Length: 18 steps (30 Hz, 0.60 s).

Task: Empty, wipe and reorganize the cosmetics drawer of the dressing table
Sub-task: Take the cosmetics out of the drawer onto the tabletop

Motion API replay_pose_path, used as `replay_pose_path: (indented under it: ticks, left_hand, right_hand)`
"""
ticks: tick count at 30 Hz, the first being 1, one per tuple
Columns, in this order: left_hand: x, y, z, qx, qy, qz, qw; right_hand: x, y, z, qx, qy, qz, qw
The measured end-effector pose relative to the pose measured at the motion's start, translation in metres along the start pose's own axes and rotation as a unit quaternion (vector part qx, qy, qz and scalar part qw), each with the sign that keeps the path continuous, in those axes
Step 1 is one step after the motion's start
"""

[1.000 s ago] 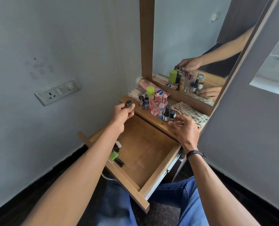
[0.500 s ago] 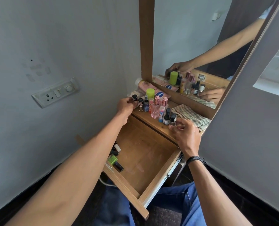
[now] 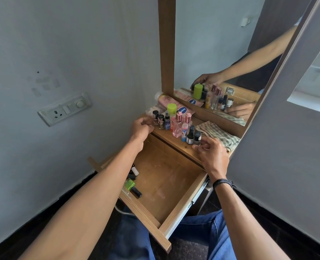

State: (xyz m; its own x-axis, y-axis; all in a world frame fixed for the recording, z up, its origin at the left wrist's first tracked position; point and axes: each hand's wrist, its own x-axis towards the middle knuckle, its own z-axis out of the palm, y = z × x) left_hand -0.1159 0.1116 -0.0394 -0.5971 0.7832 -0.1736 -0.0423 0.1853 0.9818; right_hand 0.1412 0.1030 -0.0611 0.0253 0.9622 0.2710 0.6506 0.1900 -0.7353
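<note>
While the drawer [image 3: 146,218] of the dressing table stands pulled out toward 6 o'clock, both hands are up at the table top [image 3: 168,135], where a row of bottles [image 3: 177,126] stands upright. The left hand [image 3: 141,127], at the 9 o'clock end of the row, has its fingers curled against the foot of a black-capped bottle [image 3: 155,115] — whether it pinches it or only touches it, I cannot tell. The right hand [image 3: 212,153], at the 4 o'clock end, pinches the foot of a grey-capped nail polish [image 3: 197,137] between thumb and forefinger. Just beside this bottle, at 3 o'clock, lies a checked cloth [image 3: 219,134]. Inside the drawer, at its 9 o'clock corner, three things lie on their sides — a green nail polish [image 3: 130,184], a dark bottle [image 3: 137,192] and a white-capped one [image 3: 134,170].
</note>
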Motion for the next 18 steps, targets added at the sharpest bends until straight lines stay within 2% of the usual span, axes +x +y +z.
replay_pose_path:
  ticks: [5,8,10,12,14,15,18]
  left_hand:
    - [-0.033,-0.017,-0.031,0.045,-0.008,0.026,0.999]
    - [-0.052,-0.035,-0.057,0.178,-0.014,0.034,0.983]
    - [-0.065,-0.048,-0.076,0.327,-0.021,0.045,0.944]
    - [-0.078,-0.061,-0.094,0.476,-0.021,0.079,0.876]
    - [-0.088,-0.074,-0.106,0.551,-0.023,0.12,0.825]
    - [-0.092,-0.078,-0.109,0.565,-0.02,0.133,0.814]
    - [-0.098,-0.082,-0.11,0.57,-0.005,0.141,0.81]
  right_hand:
    - [0.0,-0.001,-0.002,0.019,-0.019,0.013,1.0]
    - [0.0,0.0,-0.002,0.032,-0.018,0.012,0.999]
    - [-0.002,0.002,-0.002,0.04,-0.019,0.013,0.999]
    - [-0.004,0.001,-0.002,0.036,-0.013,0.013,0.999]
    - [-0.006,0.0,-0.002,0.036,-0.005,0.006,0.999]
    - [-0.008,0.0,-0.003,0.04,0.002,0.0,0.999]
    - [-0.023,-0.004,-0.007,0.076,0.045,-0.036,0.995]
